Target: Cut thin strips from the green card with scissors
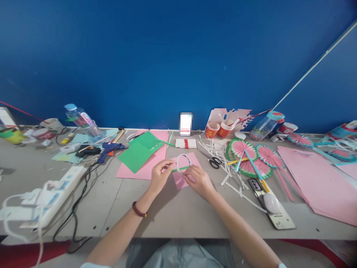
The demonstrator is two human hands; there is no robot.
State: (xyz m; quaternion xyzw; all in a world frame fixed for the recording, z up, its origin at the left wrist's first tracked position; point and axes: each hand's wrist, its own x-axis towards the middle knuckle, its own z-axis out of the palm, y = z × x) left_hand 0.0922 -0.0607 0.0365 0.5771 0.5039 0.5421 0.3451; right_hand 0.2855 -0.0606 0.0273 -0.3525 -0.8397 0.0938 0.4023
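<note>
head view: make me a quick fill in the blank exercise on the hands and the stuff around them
1. The left hand pinches a narrow flat strip whose colour is ____.
2. The thin white ring, at the fingers of the right hand, shows against a small paper square coloured ____.
3. A dark red beaded bracelet circles the ____ wrist.
4. In the picture, the folded green paper lies to the ____ of the blue glue gun.

Missing words: green; pink; left; right.

- The head camera looks forward and down over the table point(170, 219).
- Wide view: lap point(178, 257) nearest, left hand point(160, 176) and right hand point(199, 180) mid-frame, blue wall point(139, 67) beyond.
</note>
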